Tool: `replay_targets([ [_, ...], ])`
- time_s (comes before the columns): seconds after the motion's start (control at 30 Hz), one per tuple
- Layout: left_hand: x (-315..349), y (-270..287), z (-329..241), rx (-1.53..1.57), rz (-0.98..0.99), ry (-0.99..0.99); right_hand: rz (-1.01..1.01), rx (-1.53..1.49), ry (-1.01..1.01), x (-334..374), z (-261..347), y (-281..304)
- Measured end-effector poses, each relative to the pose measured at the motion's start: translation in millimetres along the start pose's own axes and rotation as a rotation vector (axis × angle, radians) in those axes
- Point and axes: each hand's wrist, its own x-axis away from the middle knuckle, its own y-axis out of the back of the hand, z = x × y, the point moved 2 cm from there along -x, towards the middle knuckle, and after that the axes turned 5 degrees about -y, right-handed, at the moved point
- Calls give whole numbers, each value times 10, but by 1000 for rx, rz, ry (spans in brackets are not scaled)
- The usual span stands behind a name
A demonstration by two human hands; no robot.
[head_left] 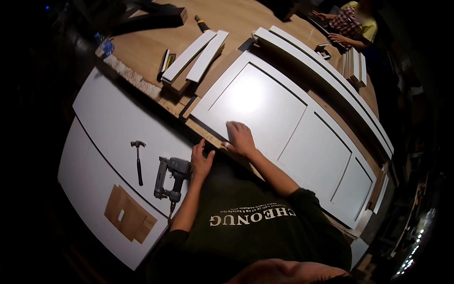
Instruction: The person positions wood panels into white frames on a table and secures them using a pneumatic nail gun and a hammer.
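Note:
A large white panel (265, 94) with three framed recesses lies on the wooden worktable. Near its front edge my right hand (242, 140) rests on it, fingers lying on the white face and thumb at the edge. Just below the table's edge is my left hand (201, 162), thumb and fingers apart, holding nothing. Whether it touches the edge I cannot tell. Beside that hand a grey nail gun (174, 178) lies on another white board (137, 113). Farther left on that board is a claw hammer (138, 161).
Brown cardboard (128, 213) lies on the lower white board. White strips (195, 57), a tape measure (170, 59) and a yellow-black knife (201, 22) occupy the table's far left. Long white strips (331, 80) line the panel's far side. Beyond, another person (352, 23) works.

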Motion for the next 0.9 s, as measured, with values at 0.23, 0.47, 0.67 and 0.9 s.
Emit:
replay_targets([
  [0.23, 781, 591, 826, -396, -137, 273, -49, -19, 82, -651, 134, -279],
  [0.47, 1059, 478, 1197, -730, 33, 588, 1, -9, 50, -713, 236, -314],
  [0.67, 846, 432, 1377, -654, -109, 580, 71, 122, -170, -817, 187, -229],
  [0.9, 206, 1326, 498, -447, 38, 556, 224, 166, -150, -912, 177, -185],
])
